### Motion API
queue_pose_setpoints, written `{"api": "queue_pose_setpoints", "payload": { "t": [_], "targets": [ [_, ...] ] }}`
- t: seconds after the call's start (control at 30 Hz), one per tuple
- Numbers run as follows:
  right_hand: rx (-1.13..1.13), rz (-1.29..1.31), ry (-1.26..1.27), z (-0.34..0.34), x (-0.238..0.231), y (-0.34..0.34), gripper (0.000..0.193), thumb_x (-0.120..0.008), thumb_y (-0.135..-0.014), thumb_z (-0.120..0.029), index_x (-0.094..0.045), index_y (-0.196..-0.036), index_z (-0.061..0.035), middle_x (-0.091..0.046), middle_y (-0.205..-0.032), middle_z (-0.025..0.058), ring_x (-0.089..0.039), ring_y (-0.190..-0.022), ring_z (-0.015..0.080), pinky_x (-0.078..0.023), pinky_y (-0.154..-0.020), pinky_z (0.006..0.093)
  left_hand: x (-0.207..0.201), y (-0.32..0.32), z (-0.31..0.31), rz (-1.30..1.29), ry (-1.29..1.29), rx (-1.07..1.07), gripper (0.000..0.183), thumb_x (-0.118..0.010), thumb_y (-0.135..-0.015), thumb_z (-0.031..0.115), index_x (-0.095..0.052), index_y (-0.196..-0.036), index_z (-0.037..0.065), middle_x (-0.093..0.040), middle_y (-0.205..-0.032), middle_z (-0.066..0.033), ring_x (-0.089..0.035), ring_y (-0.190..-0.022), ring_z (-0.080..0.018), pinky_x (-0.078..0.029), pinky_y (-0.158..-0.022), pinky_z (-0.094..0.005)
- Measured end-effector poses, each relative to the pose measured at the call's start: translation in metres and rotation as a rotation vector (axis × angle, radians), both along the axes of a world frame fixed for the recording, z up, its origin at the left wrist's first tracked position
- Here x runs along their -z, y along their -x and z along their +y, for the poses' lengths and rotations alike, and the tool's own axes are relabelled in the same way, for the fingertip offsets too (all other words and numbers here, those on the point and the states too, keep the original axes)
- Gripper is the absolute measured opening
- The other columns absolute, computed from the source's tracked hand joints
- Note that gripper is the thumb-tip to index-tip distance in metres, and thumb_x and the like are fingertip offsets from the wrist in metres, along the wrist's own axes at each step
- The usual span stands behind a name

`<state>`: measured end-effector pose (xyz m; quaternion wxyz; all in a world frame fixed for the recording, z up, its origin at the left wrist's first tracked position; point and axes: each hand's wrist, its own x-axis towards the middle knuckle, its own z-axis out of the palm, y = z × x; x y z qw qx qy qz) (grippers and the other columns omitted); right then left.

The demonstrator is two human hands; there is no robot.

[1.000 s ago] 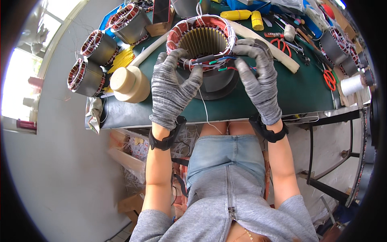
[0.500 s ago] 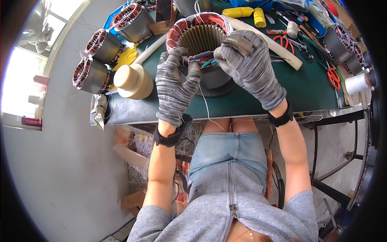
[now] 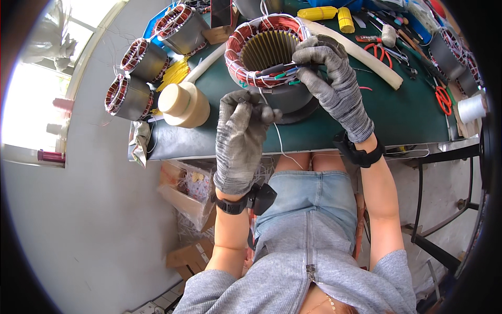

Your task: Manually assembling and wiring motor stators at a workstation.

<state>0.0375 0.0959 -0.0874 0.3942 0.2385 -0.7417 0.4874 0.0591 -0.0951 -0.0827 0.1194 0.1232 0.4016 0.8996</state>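
Note:
In front of me stands a motor stator [image 3: 293,99], a dark grey cylinder with a ring of red copper windings [image 3: 243,44] laced in white cord. My left hand [image 3: 240,138], in a grey knit glove, is closed at the stator's near side, its fingertips pinching the white cord [image 3: 277,133], which trails over the table edge. My right hand [image 3: 337,86], gloved too, is at the winding's right side. Its fingers are closed on the wire leads [image 3: 285,76], which carry green and dark sleeves; its fingertips partly hide them.
A cream stepped plastic block [image 3: 191,107] stands to the left, with several wound stators [image 3: 128,99] beyond it. A pale rod [image 3: 366,57] lies at right near scissors with orange handles [image 3: 443,99] and loose tools. A white thread spool [image 3: 470,110] sits at the far right.
My left hand has come off the wire leads, down and toward me, to the white cord. My right hand stays at the leads, its fingers lower on the winding. The view has shifted slightly.

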Motion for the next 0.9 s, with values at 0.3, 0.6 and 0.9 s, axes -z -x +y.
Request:
{"api": "queue_pose_setpoints", "payload": {
  "t": [0.3,0.6,0.9],
  "targets": [
    [0.162,0.084,-0.057,-0.003,0.012,0.004,0.02,-0.059,-0.076,-0.004,-0.063,-0.095,-0.0103,-0.06,-0.099,0.0066,-0.053,-0.1,0.0263,-0.037,-0.094,0.0387,0.001,-0.006,0.01,0.22,0.319,-0.401,0.02,-0.059,-0.088,0.013,-0.052,-0.104,0.005,-0.062,-0.099,-0.0105,-0.059,-0.092,-0.0181,-0.046,-0.085,-0.0331],
    [0.118,0.122,-0.011,-0.002,0.013,0.006,0.02,-0.061,-0.074,-0.007,-0.064,-0.093,-0.012,-0.061,-0.098,0.0038,-0.053,-0.1,0.0243,-0.039,-0.091,0.0374,-0.006,0.0,0.022,0.337,0.349,-0.481,0.016,-0.057,-0.088,0.011,-0.054,-0.103,0.003,-0.061,-0.098,-0.0094,-0.059,-0.088,-0.0171,-0.047,-0.079,-0.0309],
    [0.165,0.146,-0.093,0.0,0.015,0.008,0.018,-0.061,-0.076,-0.013,-0.065,-0.093,-0.0154,-0.06,-0.098,0.0022,-0.051,-0.103,0.0236,-0.037,-0.093,0.0392,-0.013,-0.002,0.024,0.442,0.624,-0.588,0.018,-0.065,-0.081,0.001,-0.058,-0.097,0.003,-0.061,-0.092,-0.0028,-0.055,-0.081,-0.0054,-0.044,-0.073,-0.0185]
  ]
}}
